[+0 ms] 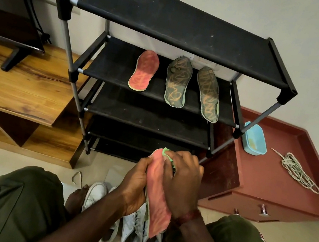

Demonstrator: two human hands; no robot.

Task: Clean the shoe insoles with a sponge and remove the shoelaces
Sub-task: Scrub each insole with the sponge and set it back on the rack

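Note:
My left hand (135, 186) grips a pink-red insole (157, 209) by its left edge, holding it lengthwise above the shoes. My right hand (181, 179) presses a green sponge (167, 152) against the insole's top end; only a corner of the sponge shows. On the rack's second shelf lie a second pink insole (144, 70) and two dark grey insoles (177, 81) (208, 94). White sneakers (135, 237) stand on the floor between my knees. A bundle of pale shoelaces (297, 172) lies on the red cabinet top.
A black shoe rack (170, 23) stands straight ahead. The red cabinet (267, 175) at right holds a blue plastic tub (254, 139). A wooden TV unit (23, 85) with a screen's stand is at left. A loose lace (77, 178) lies on the floor.

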